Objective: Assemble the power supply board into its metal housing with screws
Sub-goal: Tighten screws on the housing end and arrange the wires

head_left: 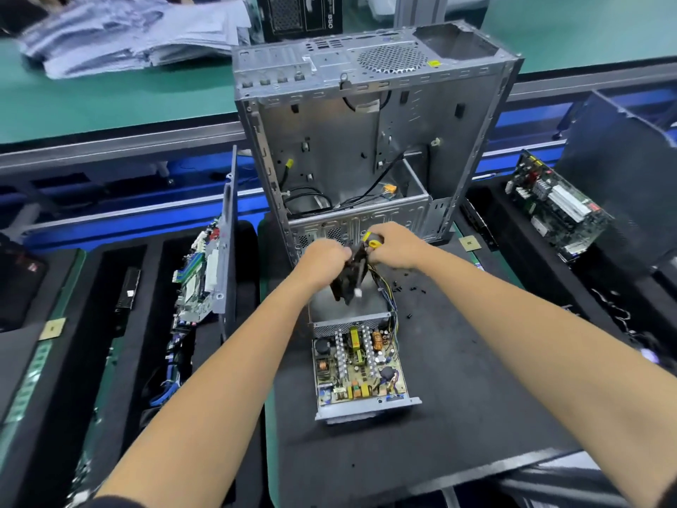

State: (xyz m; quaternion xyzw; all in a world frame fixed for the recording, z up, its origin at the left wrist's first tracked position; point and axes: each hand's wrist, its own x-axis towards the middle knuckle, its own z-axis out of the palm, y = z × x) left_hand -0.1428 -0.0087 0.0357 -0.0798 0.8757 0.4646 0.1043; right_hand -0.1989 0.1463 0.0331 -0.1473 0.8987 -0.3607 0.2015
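Far left — a motherboard point(198, 280) stands on edge against a grey metal panel point(229, 243), set in the slots of a black foam tray point(110, 287). At centre, on a black mat point(458, 397), lies the power supply board point(357, 364), seated in the base of its open metal housing point(366, 410), with heat sinks, coils and capacitors facing up. A bundle of coloured wires point(388, 298) runs from the board's far right corner up toward the hands. Above the housing's far end, the left hand point(324, 256) grips a black fan point(350, 276) held tilted, its fingers curled round the upper edge. Just beside it, the right hand point(394, 247) is closed round a yellow-and-black screwdriver handle point(372, 240); the tip is hidden. Behind both hands stands an empty computer case point(370, 141), open toward the viewer. To the right of the wires, small black screws point(410, 286) lie scattered on the mat. Far right — a second circuit board point(557, 210) leans in another tray.
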